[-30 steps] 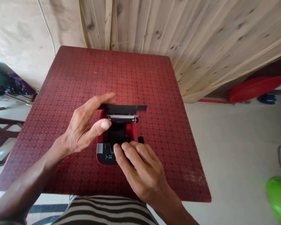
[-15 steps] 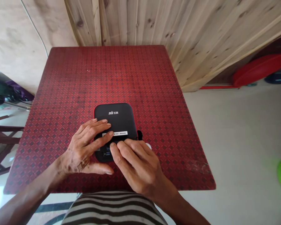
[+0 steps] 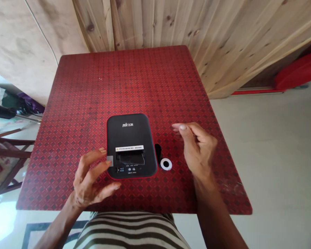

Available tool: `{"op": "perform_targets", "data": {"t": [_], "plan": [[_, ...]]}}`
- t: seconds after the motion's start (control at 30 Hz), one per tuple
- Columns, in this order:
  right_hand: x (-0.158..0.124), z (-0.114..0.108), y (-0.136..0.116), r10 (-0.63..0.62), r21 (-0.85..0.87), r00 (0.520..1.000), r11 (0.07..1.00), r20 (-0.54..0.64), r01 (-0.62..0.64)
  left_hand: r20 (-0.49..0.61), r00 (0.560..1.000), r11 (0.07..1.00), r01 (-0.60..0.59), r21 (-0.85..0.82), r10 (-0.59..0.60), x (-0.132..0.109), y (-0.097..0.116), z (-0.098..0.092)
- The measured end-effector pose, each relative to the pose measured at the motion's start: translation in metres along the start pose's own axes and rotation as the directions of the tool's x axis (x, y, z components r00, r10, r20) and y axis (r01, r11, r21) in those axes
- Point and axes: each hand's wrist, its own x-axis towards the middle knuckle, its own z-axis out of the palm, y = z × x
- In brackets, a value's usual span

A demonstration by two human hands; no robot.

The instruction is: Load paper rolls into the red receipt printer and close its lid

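Printer: the small black printer (image 3: 131,131) with a red edge sits flat on the table, near your belly. Its lid is shut. A white sticker (image 3: 129,148) is on the lid, and a slot (image 3: 131,159) is just below the sticker.

Left hand: your left hand (image 3: 92,178) is at the printer's near left corner. Your fingers (image 3: 93,166) are spread and reach for a small gray tab (image 3: 109,160) on the printer's left side. They look like they touch it or nearly touch it.

Right hand: your right hand (image 3: 198,147) is up in the air, to the right of the printer. Your fingers are bent. You cannot tell if they pinch something.

Both hands: they are well apart, with the printer between them.

Beside the printer: a white ring (image 3: 166,164) and a black piece (image 3: 158,155) lie just to the right.

Under the printer: a red patterned table (image 3: 93,76).
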Motion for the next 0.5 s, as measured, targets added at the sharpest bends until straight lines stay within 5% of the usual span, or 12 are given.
{"op": "perform_targets", "data": {"t": [0.13, 0.5], "plan": [[0.0, 0.015, 0.028, 0.138, 0.041, 0.981, 0.989, 0.137, -0.145, -0.001, 1.0, 0.997, -0.016, 0.069, 0.017, -0.015, 0.002, 0.006], [-0.001, 0.03, 0.035, -0.009, -0.064, 0.988, 0.998, 0.157, 0.02, -0.098, 0.995, 0.999, 0.004, 0.04, 0.0, -0.019, -0.005, 0.017]]}}
